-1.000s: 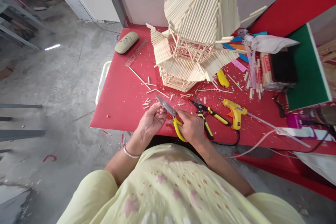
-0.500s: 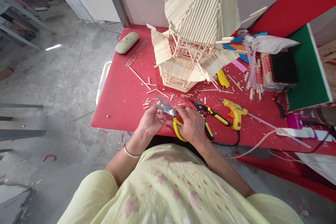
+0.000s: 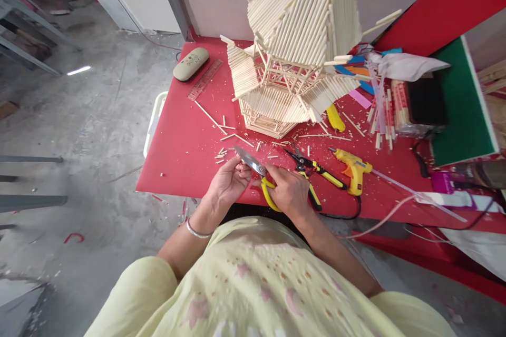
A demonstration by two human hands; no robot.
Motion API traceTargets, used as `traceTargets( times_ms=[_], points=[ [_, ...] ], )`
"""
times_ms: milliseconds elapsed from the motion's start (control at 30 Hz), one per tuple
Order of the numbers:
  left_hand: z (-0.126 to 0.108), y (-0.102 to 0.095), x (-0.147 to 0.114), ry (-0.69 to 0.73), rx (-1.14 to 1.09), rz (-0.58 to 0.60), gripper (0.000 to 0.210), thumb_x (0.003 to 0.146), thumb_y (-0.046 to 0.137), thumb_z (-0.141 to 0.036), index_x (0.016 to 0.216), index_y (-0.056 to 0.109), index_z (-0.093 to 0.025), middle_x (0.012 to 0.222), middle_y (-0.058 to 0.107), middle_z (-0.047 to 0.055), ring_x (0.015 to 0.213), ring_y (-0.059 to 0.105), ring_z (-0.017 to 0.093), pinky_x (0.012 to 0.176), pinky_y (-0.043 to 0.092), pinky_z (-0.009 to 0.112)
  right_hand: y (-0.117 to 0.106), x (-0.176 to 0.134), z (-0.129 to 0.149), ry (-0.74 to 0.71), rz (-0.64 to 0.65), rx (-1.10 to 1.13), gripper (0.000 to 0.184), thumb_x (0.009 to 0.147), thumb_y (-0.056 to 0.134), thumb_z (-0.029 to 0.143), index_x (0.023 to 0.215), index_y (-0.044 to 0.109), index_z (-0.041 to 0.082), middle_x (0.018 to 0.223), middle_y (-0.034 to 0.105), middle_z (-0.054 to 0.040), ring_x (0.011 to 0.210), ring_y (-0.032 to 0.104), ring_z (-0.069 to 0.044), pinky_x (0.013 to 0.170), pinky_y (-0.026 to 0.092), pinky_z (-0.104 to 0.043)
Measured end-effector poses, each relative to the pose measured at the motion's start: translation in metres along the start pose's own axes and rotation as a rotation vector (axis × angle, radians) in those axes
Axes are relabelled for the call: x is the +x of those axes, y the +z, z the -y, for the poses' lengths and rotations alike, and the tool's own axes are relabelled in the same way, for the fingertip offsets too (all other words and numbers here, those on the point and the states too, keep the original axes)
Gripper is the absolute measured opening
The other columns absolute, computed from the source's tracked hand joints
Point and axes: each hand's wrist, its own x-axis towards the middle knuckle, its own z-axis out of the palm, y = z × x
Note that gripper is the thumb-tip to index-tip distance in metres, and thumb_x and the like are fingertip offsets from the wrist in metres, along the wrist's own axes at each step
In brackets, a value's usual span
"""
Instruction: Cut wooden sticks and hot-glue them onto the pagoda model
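Note:
My right hand (image 3: 291,187) is closed around the yellow handles of a pair of scissors (image 3: 251,161). Their metal blades are together and point up and left, over the fingers of my left hand (image 3: 226,185). That hand is palm up with its fingers curled in a pinch; whatever is between the fingertips is too small to make out. Just beyond both hands lie short cut pieces of wooden stick (image 3: 221,155). Farther back stands a tiered model building (image 3: 272,102) made of thin wooden sticks, with a steep pointed roof.
Right of my hands lie black-and-yellow pliers (image 3: 326,175) and a yellow hot glue gun (image 3: 358,172) with a cord. A beige case (image 3: 191,64) and a clear ruler (image 3: 204,80) are at the back left. Bundled sticks (image 3: 389,116) and a green board (image 3: 460,110) stand at the right.
The scissor blades were apart half a second ago and have now come together. Both hands stay in nearly the same place.

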Motion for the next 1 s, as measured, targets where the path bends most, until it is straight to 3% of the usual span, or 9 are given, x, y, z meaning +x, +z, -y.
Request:
traceTargets(
  times_ms=[433, 767, 1000],
  points=[
    [0.0004, 0.0074, -0.0020, 0.004, -0.054, -0.046, 0.032, 0.096, 0.045, -0.005, 0.067, 0.049, -0.015, 0.051, 0.041, -0.005, 0.042, 0.040, 0.004, 0.041, 0.033, 0.013, -0.0025, 0.0040, -0.0018, -0.052, -0.015, -0.098, 0.050, 0.093, 0.059, 0.052, 0.135, 0.065, 0.026, 0.086, 0.060, -0.0061, 0.085, 0.054, -0.023, 0.073, 0.026, -0.036],
    [0.0009, 0.0034, -0.0012, -0.032, -0.008, -0.037, 0.030, 0.095, 0.050, -0.005, 0.067, 0.051, -0.014, 0.057, 0.043, -0.003, 0.046, 0.040, 0.004, 0.041, 0.033, 0.013, 0.0039, -0.0002, -0.0018, -0.026, 0.005, -0.025, 0.043, 0.093, 0.061, 0.052, 0.126, 0.070, 0.024, 0.082, 0.071, -0.0047, 0.081, 0.062, -0.021, 0.074, 0.031, -0.034],
    [-0.0002, 0.0005, -0.0038, 0.003, -0.012, 0.031, 0.017, 0.098, 0.056, -0.012, 0.081, 0.058, -0.012, 0.074, 0.060, 0.002, 0.058, 0.054, 0.005, 0.045, 0.037, 0.011, -0.0010, 0.0014, -0.0023, 0.088, 0.006, 0.070, 0.051, 0.093, 0.062, 0.052, 0.135, 0.062, 0.023, 0.100, 0.073, -0.0056, 0.090, 0.066, -0.022, 0.078, 0.038, -0.032]
  ],
)
